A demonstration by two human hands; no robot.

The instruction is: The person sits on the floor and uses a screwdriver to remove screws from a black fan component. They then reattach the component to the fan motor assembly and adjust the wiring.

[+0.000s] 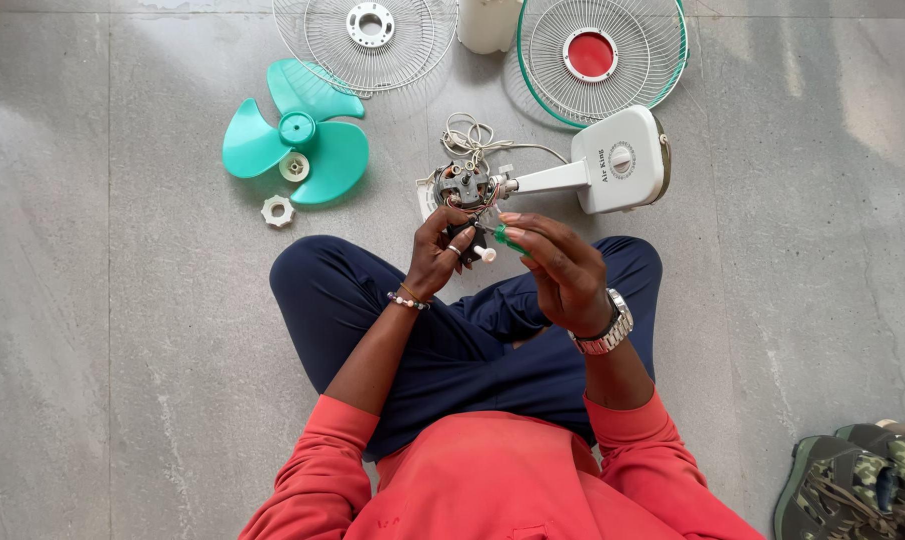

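Note:
I sit cross-legged on a grey floor with a taken-apart table fan in front of me. My left hand (pixel 439 252) grips the bare fan motor (pixel 464 184), which still sits on the white neck of the fan base (pixel 621 160). My right hand (pixel 563 268) holds a small screwdriver with a green handle (pixel 507 238), its tip toward the motor. A white knob-like piece (pixel 487 254) shows between my two hands. A coiled white cord (pixel 470 135) lies just behind the motor.
A teal three-blade fan blade (pixel 298 135) lies at the left with a white nut (pixel 278 210) beside it. Two wire guards lie at the top: a plain white one (pixel 370 35) and a teal-rimmed one with a red centre (pixel 598 55). Camouflage shoes (pixel 858 480) are at the lower right.

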